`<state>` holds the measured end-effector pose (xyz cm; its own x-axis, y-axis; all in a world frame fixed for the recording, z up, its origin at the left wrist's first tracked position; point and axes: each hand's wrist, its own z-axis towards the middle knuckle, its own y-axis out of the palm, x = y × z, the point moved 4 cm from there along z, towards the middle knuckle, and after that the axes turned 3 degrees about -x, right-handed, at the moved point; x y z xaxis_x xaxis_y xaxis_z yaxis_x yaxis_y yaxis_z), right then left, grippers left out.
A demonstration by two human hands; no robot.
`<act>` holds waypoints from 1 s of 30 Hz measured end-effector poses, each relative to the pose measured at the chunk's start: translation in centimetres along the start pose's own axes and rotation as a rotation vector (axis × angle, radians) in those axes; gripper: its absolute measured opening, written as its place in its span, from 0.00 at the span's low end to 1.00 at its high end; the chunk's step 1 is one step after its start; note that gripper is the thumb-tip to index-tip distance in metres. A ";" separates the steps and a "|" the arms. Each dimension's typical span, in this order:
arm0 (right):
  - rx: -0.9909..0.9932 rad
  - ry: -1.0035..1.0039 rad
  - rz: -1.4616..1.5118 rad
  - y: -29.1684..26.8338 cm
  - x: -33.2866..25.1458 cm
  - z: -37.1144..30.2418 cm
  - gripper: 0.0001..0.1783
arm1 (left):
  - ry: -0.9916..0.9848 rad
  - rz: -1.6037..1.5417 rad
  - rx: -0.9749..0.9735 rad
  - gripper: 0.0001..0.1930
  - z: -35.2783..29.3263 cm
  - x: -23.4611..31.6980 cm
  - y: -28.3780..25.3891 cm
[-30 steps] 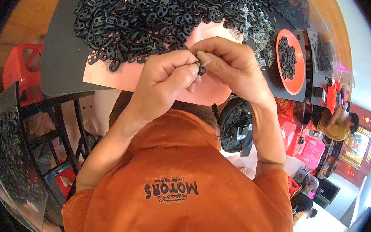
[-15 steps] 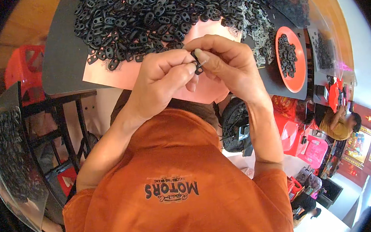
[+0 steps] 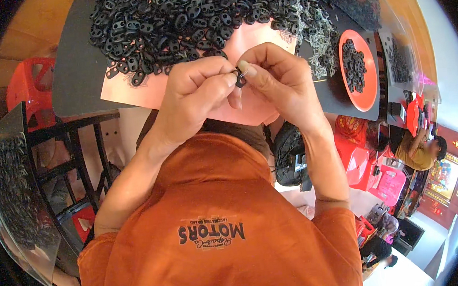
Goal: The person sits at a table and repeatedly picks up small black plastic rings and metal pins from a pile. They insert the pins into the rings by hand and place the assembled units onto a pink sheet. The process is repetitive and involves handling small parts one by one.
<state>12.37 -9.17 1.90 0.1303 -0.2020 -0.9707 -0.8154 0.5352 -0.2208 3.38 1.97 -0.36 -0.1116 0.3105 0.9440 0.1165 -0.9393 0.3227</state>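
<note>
Above the pink sheet my two hands meet. My left hand is closed, pinching a small black cord lock between thumb and finger. From the other side, the thumb and forefinger of my right hand are closed on a tiny metal spring against the cord lock. Fingertips partly cover both parts, so I cannot tell how far the spring sits in the cord lock. Just beyond my hands spreads a large heap of black two-holed cord-lock pieces.
Loose metal springs lie right of the heap on the dark table. A red plate at the right holds more black pieces. A red stool stands at the left. Other people, including one in a yellow top, are at the far right.
The cord lock has turned a little between my fingers, and less of the spring shows. My right thumb has shifted slightly up; both hands stay together in nearly the same place.
</note>
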 end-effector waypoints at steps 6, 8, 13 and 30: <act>-0.132 0.094 -0.105 -0.3 -0.6 -0.5 0.09 | -0.027 -0.086 0.013 0.10 0.0 -0.3 -0.1; -0.153 0.101 -0.079 -0.3 -0.6 -0.4 0.09 | -0.022 -0.070 0.010 0.10 0.0 -0.2 -0.2; -0.041 0.099 0.073 -0.7 -0.6 -0.2 0.11 | -0.054 -0.072 0.020 0.10 0.0 0.0 -0.2; -0.015 0.220 0.231 -0.8 -0.1 -0.4 0.14 | -0.048 -0.072 -0.051 0.09 0.1 -0.5 -0.3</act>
<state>12.75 -9.89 2.19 -0.1828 -0.2504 -0.9507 -0.8179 0.5754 0.0057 3.47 2.10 -0.89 -0.0701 0.3827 0.9212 0.0594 -0.9202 0.3868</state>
